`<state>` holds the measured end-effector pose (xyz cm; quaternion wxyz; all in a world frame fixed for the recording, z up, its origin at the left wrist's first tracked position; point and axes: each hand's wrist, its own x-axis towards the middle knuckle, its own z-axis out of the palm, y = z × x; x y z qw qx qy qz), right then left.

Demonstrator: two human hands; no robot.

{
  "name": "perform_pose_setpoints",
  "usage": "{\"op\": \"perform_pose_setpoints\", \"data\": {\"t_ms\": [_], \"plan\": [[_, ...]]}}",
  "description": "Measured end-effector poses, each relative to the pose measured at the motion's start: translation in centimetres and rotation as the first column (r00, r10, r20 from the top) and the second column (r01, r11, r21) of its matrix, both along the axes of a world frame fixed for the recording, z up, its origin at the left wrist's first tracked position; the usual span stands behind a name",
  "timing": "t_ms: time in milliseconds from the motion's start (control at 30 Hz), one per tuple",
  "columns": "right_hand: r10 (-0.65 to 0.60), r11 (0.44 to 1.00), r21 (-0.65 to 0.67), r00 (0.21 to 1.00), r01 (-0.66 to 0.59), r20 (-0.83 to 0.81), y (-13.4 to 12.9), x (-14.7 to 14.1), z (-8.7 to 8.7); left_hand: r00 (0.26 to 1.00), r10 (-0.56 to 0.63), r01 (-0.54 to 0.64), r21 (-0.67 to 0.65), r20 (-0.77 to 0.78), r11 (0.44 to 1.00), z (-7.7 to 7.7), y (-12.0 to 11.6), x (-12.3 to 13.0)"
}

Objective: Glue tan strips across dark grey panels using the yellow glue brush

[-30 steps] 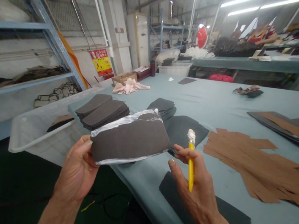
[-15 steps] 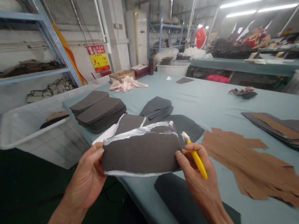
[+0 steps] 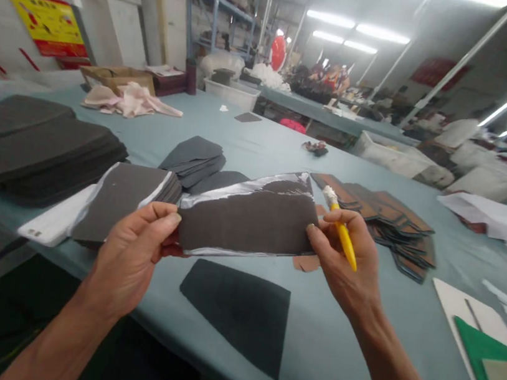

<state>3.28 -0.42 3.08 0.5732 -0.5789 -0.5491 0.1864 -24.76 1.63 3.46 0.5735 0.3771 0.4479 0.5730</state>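
foam (image 3: 243, 226) levelled: left hand (image 3: 128, 260), right hand (image 3: 347, 260)

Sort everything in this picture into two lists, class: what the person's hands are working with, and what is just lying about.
In use: left hand, right hand, dark sheet with silvery strip, yellow stick with white tip.

Lying about: dark sheet stacks, loose dark panel, brown-edged stacked pieces, pink cloth, cardboard box.
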Motion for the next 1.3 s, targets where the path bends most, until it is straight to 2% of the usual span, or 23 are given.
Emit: {"op": "perform_pose_setpoints", "data": {"t_ms": [167, 233, 433, 533, 633, 800, 900, 1100, 1200, 1300], "plan": [[-0.121, 0.99, -0.061, 0.989, 0.126, 0.082, -3.9, 4.1, -2.1, 0.959, -0.165, 0.165, -0.019, -0.232, 0.986, -1.7, 0.9, 4.0], [-0.195, 0.974, -0.089, 0.974, 0.206, 0.117, -5.5, 5.5, -3.2, 0.936, -0.223, 0.226, -0.019, -0.273, 0.974, -2.3, 1.4, 6.0], [-0.444, 0.862, -0.146, 0.863, 0.485, 0.242, -10.7, 10.3, -5.2, 0.847, -0.431, 0.437, -0.054, -0.312, 0.898, -3.6, 2.4, 13.5], [-0.531, 0.791, -0.16, 0.792, 0.591, 0.302, -13.1, 12.6, -5.7, 0.812, -0.502, 0.505, -0.072, -0.298, 0.86, -4.0, 0.9, 17.0], [-0.572, 0.733, -0.18, 0.738, 0.655, 0.357, -14.9, 14.9, -6.1, 0.789, -0.567, 0.548, -0.146, -0.239, 0.824, -4.6, -2.5, 19.2], [-0.515, 0.724, -0.251, 0.745, 0.643, 0.424, -16.1, 18.1, -6.8, 0.747, -0.659, 0.604, -0.322, -0.09, 0.729, -5.9, -8.9, 20.2], [-0.461, 0.737, -0.291, 0.769, 0.61, 0.443, -16.2, 19.4, -7.4, 0.728, -0.686, 0.626, -0.405, -0.001, 0.666, -6.6, -11.5, 20.4], [-0.356, 0.774, -0.323, 0.797, 0.544, 0.488, -15.6, 20.5, -8.5, 0.743, -0.619, 0.637, -0.553, 0.254, 0.537, -8.0, -13.2, 20.3], [-0.303, 0.796, -0.33, 0.805, 0.508, 0.51, -15.3, 20.6, -9.0, 0.681, -0.67, 0.693, -0.558, 0.296, 0.457, -8.1, -13.7, 19.7], [-0.279, 0.804, -0.331, 0.805, 0.494, 0.524, -15.1, 20.8, -9.4, 0.56, -0.798, 0.765, -0.51, 0.225, 0.393, -8.1, -14.7, 19.0]]}}
